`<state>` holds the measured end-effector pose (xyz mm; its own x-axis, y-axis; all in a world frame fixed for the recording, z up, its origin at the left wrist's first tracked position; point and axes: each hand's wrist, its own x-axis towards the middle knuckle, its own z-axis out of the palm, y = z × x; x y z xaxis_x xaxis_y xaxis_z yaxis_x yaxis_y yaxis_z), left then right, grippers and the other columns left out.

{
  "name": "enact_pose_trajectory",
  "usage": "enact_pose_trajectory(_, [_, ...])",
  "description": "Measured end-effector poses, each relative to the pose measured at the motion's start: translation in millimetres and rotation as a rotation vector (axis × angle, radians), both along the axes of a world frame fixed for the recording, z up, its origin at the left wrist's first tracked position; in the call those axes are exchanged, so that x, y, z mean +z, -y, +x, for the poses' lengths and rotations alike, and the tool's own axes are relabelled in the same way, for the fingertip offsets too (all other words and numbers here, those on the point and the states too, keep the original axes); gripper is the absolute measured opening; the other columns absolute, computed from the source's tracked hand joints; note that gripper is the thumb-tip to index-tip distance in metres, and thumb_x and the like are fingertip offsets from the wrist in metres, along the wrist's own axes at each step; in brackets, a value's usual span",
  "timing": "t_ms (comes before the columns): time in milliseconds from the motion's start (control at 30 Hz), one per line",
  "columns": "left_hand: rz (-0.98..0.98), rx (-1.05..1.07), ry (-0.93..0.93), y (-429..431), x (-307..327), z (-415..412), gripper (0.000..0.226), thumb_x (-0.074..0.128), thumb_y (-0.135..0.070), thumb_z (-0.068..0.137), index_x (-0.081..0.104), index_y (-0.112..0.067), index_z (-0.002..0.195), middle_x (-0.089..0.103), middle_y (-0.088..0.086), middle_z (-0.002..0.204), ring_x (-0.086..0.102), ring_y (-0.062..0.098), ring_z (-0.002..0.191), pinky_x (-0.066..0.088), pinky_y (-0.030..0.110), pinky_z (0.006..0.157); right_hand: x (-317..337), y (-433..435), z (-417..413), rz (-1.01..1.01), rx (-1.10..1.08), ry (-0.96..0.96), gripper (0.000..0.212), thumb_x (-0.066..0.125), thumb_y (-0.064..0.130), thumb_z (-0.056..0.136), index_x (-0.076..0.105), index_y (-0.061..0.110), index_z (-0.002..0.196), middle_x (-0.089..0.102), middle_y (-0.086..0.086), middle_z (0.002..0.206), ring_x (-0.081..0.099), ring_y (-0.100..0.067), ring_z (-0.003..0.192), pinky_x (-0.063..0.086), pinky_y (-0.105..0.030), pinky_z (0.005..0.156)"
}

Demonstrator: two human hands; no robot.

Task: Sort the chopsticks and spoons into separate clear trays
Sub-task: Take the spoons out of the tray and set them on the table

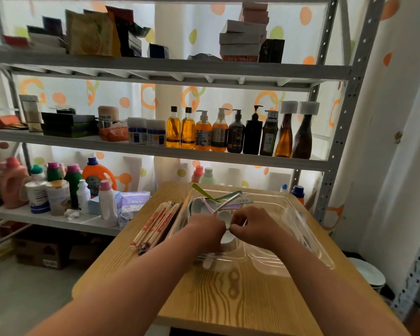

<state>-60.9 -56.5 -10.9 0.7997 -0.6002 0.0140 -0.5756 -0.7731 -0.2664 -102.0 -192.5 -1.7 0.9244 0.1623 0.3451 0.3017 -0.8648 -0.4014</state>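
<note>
Hands meet over the clear tray (296, 221) on the tabletop (228, 292). Leftmost, the chopsticks (155, 221) lie bundled just beside my left hand (205, 229), which curls knuckles-up over the spoons (211, 202); I cannot tell whether it holds one. Between my hands sits a white spoon (227, 238), pinched by my right hand (250, 226). I'd lift it clear of the tangle first, then set it down gently.

Pale wood worktop (228, 294) with swirling grain. Cream chopsticks (155, 224) bear red markings; spoons (211, 202) are green, lilac and white. White curtain (204, 32), orange and green spots.
</note>
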Motion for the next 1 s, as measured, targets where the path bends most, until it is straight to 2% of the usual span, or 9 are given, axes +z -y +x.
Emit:
enact_pose_trajectory(133, [0.095, 0.066, 0.079, 6, 1, -7, 0.034, 0.05, -0.036, 0.097, 0.06, -0.009, 0.115, 0.063, 0.007, 0.108, 0.061, 0.023, 0.099, 0.04, 0.03, 0.072, -5, 2, -6, 0.028, -0.024, 0.028, 0.012, 0.062, 0.02, 0.084, 0.07, 0.012, 0.088, 0.067, 0.0, 0.08, 0.057, -0.006, 0.068, 0.044, -0.012, 0.061])
enact_pose_trajectory(233, [0.12, 0.129, 0.058, 10, 0, -8, 0.032, 0.048, -0.031, 0.098, 0.057, -0.009, 0.12, 0.061, 0.007, 0.116, 0.059, 0.024, 0.105, 0.04, 0.03, 0.075, -7, 2, -12, 0.058, -0.045, 0.045, 0.013, 0.061, 0.021, 0.084, 0.07, 0.014, 0.089, 0.068, 0.0, 0.082, 0.06, -0.008, 0.072, 0.048, -0.018, 0.066])
enact_pose_trajectory(367, [0.102, 0.195, -0.031, 12, -2, -4, 0.033, 0.05, -0.026, 0.096, 0.053, -0.008, 0.124, 0.059, 0.01, 0.121, 0.058, 0.025, 0.109, 0.044, 0.032, 0.084, -12, 3, -17, 0.084, -0.042, 0.067, 0.013, 0.06, 0.02, 0.086, 0.069, 0.013, 0.093, 0.068, -0.001, 0.085, 0.056, -0.003, 0.069, 0.043, -0.007, 0.06])
enact_pose_trajectory(433, [0.106, 0.21, -0.031, 13, -2, -2, 0.033, 0.05, -0.028, 0.097, 0.054, -0.008, 0.123, 0.059, 0.009, 0.12, 0.058, 0.024, 0.108, 0.044, 0.032, 0.084, -13, 4, -19, 0.097, -0.046, 0.07, 0.015, 0.06, 0.021, 0.086, 0.07, 0.013, 0.094, 0.068, 0.001, 0.086, 0.053, 0.001, 0.067, 0.04, -0.004, 0.057])
enact_pose_trajectory(600, [0.13, 0.235, -0.035, 18, -6, -2, 0.034, 0.047, -0.033, 0.098, 0.055, -0.009, 0.121, 0.059, 0.009, 0.117, 0.058, 0.024, 0.105, 0.042, 0.032, 0.079, -20, 4, -21, 0.137, -0.05, 0.059, 0.016, 0.06, 0.021, 0.086, 0.07, 0.014, 0.096, 0.068, 0.002, 0.087, 0.053, 0.003, 0.067, 0.042, -0.006, 0.06])
enact_pose_trajectory(733, [0.152, 0.244, -0.003, 21, -6, -3, 0.031, 0.047, -0.028, 0.098, 0.055, -0.007, 0.12, 0.06, 0.008, 0.116, 0.058, 0.022, 0.105, 0.043, 0.029, 0.08, -23, 4, -20, 0.175, -0.058, 0.071, 0.016, 0.059, 0.019, 0.087, 0.07, 0.013, 0.096, 0.062, 0.008, 0.082, 0.053, 0.003, 0.067, 0.041, -0.005, 0.06])
enact_pose_trajectory(1000, [0.129, 0.321, -0.023, 23, -9, 4, 0.037, 0.049, -0.032, 0.097, 0.055, -0.007, 0.124, 0.06, 0.009, 0.115, 0.059, 0.022, 0.102, 0.042, 0.03, 0.075, -21, 10, -17, 0.244, -0.109, 0.106, 0.014, 0.059, 0.018, 0.087, 0.071, 0.013, 0.095, 0.065, 0.004, 0.084, 0.054, 0.002, 0.069, 0.041, -0.003, 0.059])
